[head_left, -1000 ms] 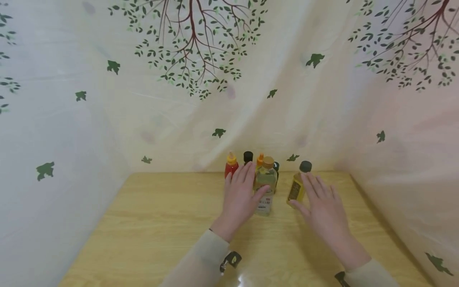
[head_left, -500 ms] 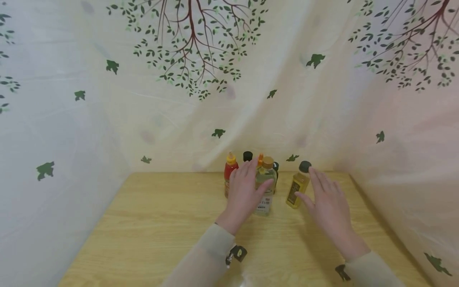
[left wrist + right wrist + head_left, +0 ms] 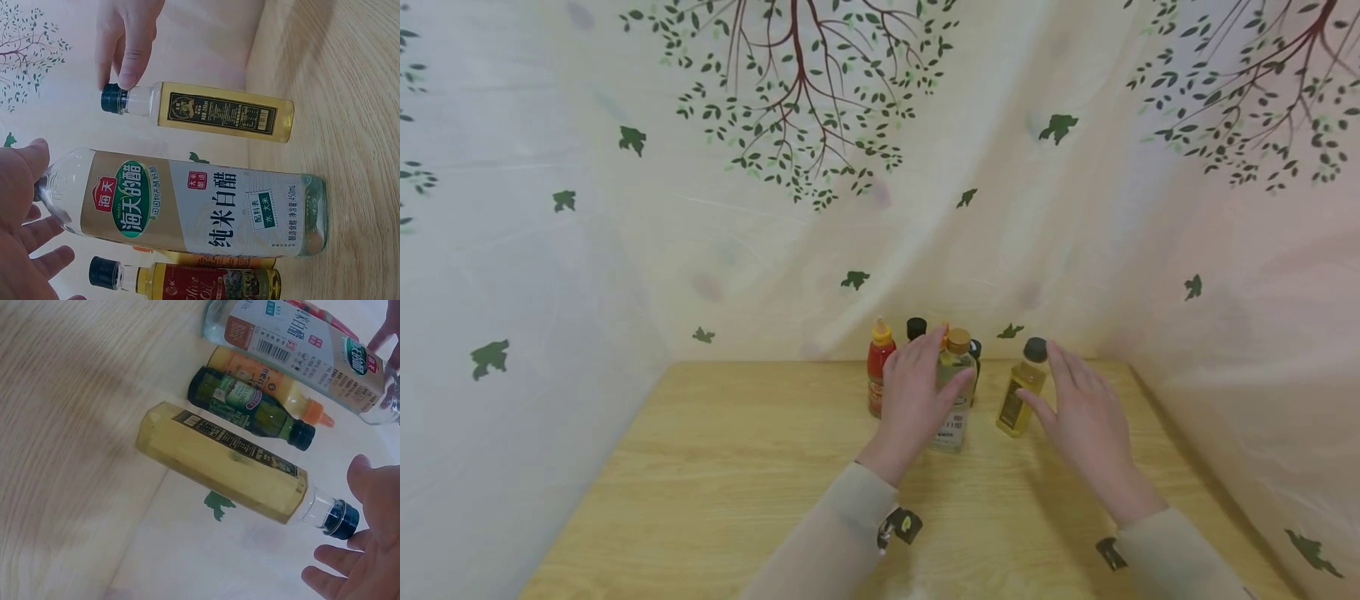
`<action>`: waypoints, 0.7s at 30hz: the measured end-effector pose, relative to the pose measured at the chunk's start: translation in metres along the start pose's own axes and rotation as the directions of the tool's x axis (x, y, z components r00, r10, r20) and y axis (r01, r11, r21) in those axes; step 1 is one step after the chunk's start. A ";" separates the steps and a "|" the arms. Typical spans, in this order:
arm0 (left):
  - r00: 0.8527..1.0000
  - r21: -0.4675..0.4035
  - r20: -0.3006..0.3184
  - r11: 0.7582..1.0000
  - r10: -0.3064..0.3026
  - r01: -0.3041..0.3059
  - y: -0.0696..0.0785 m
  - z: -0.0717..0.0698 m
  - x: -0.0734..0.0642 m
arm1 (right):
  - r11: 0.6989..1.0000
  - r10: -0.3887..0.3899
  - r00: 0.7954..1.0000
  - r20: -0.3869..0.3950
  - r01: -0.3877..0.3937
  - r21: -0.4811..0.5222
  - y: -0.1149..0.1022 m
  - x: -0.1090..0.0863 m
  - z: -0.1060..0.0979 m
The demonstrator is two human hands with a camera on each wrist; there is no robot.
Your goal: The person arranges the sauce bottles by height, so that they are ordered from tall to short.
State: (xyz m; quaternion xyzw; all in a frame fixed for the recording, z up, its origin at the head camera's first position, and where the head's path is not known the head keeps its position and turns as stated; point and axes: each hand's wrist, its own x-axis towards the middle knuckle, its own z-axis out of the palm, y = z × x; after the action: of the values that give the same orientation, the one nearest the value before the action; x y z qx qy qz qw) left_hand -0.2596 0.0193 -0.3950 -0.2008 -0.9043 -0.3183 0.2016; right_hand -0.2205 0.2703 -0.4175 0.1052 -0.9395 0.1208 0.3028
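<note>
A clear glass bottle of white vinegar (image 3: 200, 206) with a brown cap stands upright on the table. My left hand (image 3: 917, 392) is at its left side, thumb and fingers spread loosely about the neck. To the right stands a slim bottle of yellow oil (image 3: 219, 465) with a dark cap. My right hand (image 3: 1088, 412) is beside that cap, fingers extended behind it and thumb in front. In the right wrist view, a gap shows between the right thumb (image 3: 361, 478) and the oil bottle. Neither hand's fingers curl tightly round a bottle.
Behind the vinegar are a red squeeze bottle (image 3: 877, 387) with a yellow top, a small green bottle (image 3: 250, 406), a yellow squeeze bottle (image 3: 240, 369) with an orange nozzle, and an olive oil bottle (image 3: 187, 281). A printed curtain (image 3: 760, 275) borders the wooden table (image 3: 722, 483).
My left hand has shifted slightly right, uncovering more of the red squeeze bottle. My right hand has drawn a little right of the oil bottle, showing more of it. The bottles stand where they were.
</note>
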 end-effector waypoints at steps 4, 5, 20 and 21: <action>1.000 -0.001 0.003 1.000 -0.019 0.019 0.002 0.002 0.002 | 1.000 0.005 1.000 -0.016 -0.005 0.014 0.001 0.003 0.002; 1.000 -0.003 0.004 1.000 -0.024 0.024 0.002 0.003 0.002 | 1.000 0.013 1.000 -0.013 -0.013 0.018 0.000 0.004 0.002; 0.995 -0.035 0.014 0.994 -0.103 0.104 0.011 0.004 0.010 | 0.990 0.132 0.989 0.061 -0.134 0.045 0.005 0.015 0.010; 0.994 -0.036 0.012 0.994 -0.108 0.108 0.011 0.004 0.011 | 0.989 0.140 0.988 0.069 -0.143 0.045 0.005 0.015 0.011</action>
State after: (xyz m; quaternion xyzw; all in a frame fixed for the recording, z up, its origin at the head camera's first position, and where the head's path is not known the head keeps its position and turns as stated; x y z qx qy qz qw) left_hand -0.2641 0.0324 -0.3867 -0.1569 -0.9089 -0.3441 0.1758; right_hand -0.2398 0.2705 -0.4177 0.0496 -0.9507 0.1620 0.2595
